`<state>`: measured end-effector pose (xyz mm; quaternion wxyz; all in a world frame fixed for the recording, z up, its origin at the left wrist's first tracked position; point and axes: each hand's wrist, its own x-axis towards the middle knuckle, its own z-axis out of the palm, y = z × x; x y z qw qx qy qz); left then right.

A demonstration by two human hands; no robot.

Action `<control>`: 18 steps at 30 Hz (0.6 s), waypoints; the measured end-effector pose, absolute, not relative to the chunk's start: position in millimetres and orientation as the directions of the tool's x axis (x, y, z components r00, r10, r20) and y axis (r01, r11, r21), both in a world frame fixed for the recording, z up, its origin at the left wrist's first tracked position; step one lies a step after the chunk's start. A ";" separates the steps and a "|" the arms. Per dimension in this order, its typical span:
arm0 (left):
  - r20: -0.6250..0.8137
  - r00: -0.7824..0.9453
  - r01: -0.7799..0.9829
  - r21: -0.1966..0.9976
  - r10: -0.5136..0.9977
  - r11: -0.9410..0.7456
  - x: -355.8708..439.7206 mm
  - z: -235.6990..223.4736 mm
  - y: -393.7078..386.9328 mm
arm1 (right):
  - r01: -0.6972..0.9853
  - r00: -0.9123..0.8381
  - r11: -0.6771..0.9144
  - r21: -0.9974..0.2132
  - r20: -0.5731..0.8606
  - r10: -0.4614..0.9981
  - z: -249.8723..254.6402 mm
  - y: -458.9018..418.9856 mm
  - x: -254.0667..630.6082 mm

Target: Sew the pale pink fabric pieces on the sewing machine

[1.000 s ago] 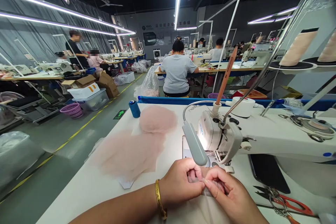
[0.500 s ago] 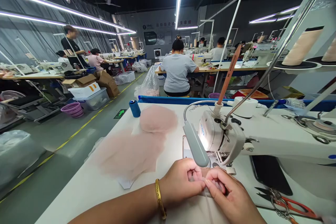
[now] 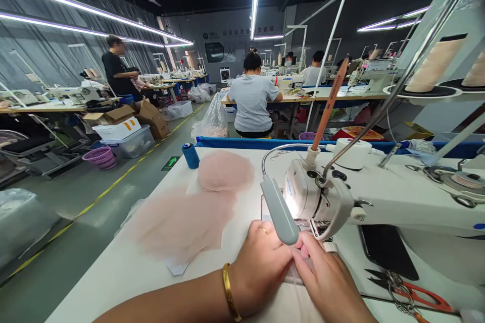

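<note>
Pale sheer fabric (image 3: 296,297) lies under both hands at the front of the sewing machine (image 3: 306,189). With its fingers curled, my left hand (image 3: 261,257) pinches the fabric just below the grey lamp (image 3: 280,212). My right hand (image 3: 326,275) grips the same fabric beside it, thumb and forefinger close to the left fingers. The lamp head hides some fingertips and part of the needle area. Sheer pink fabric pieces (image 3: 182,222) lie spread on the table to the left, with a rounded pink stack (image 3: 226,170) behind them.
A blue thread spool (image 3: 190,156) stands at the table's far left corner. Right of my hands lie a black phone (image 3: 388,250) and red-handled thread snips (image 3: 426,297). A pencil (image 3: 330,106) stands upright on the machine head. A person in grey (image 3: 252,103) sits ahead.
Both hands have moved slightly forward toward the needle area, and the left has turned so its back shows more. The standing person at the far left has shifted right.
</note>
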<state>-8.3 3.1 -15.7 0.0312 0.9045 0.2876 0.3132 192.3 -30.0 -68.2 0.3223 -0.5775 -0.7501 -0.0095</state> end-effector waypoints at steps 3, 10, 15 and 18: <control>0.538 0.706 0.474 0.125 0.461 -0.872 -10.9 -19.7 1.1 | 0.863 -0.202 0.380 -0.332 0.463 0.863 -73.9 -30.2 197.5; 0.496 0.708 0.525 0.105 0.502 -0.844 -14.7 -15.2 0.1 | 0.845 -0.321 0.464 -0.265 0.443 0.837 -68.9 -30.0 205.1; 0.513 0.682 0.552 0.107 0.521 -0.827 -16.7 -14.8 5.2 | 0.879 -0.320 0.436 -0.194 0.439 0.840 -76.4 -28.4 212.0; 0.507 0.676 0.559 0.119 0.535 -0.820 -17.4 -15.5 5.2 | 0.905 -0.310 0.404 -0.136 0.442 0.842 -82.4 -26.0 215.6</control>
